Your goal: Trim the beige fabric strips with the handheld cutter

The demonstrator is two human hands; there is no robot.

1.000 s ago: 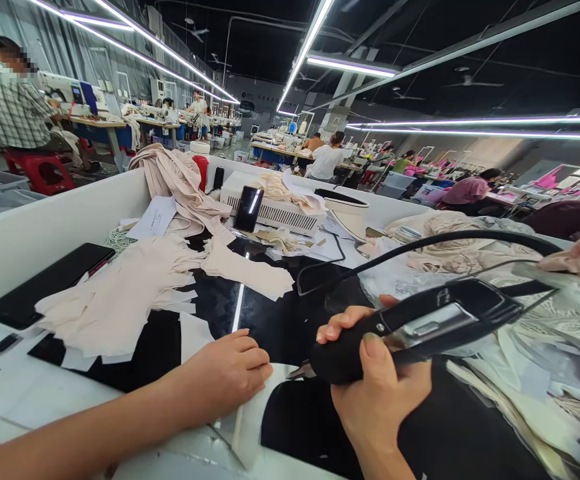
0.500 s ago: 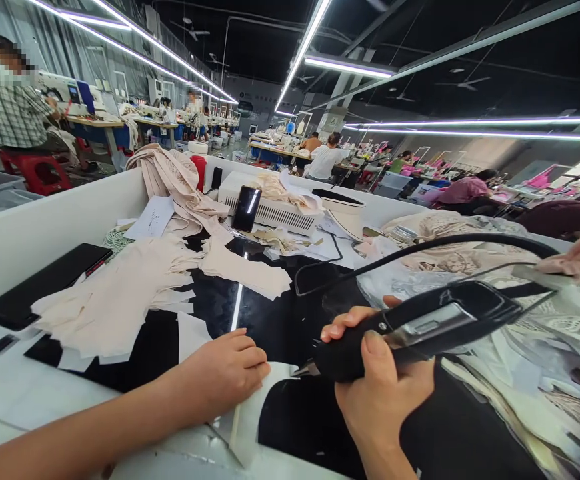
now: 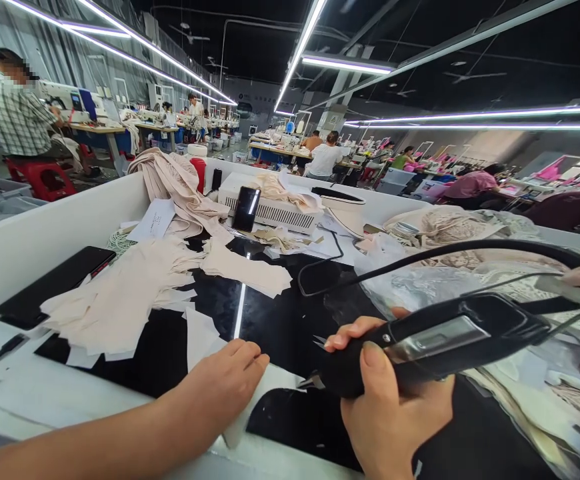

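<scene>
My right hand (image 3: 395,400) is wrapped around a black corded hand tool (image 3: 435,343) with a silver plate on its side. Its pointed metal tip (image 3: 311,381) meets the edge of a thin white piece (image 3: 275,379). Small pointed metal blades (image 3: 320,341) also stick out beside my right fingertips; what they belong to is hidden. My left hand (image 3: 225,380) bears down on the white piece with bent fingers held together, covering much of it. Beyond that hand lies another white piece (image 3: 200,337) on the dark glossy surface (image 3: 290,420).
Cream cut pieces (image 3: 115,293) are piled at left beside a black flat object (image 3: 55,287). A phone (image 3: 247,208) leans against a vented white box (image 3: 285,207). The black cable (image 3: 450,247) arches toward lace and plastic at right. A white wall (image 3: 60,223) borders the workspace.
The tool's rear end has swung right and slightly down, with my right hand following a little. The white piece under my left hand has shifted, and its hanging lower part shows less.
</scene>
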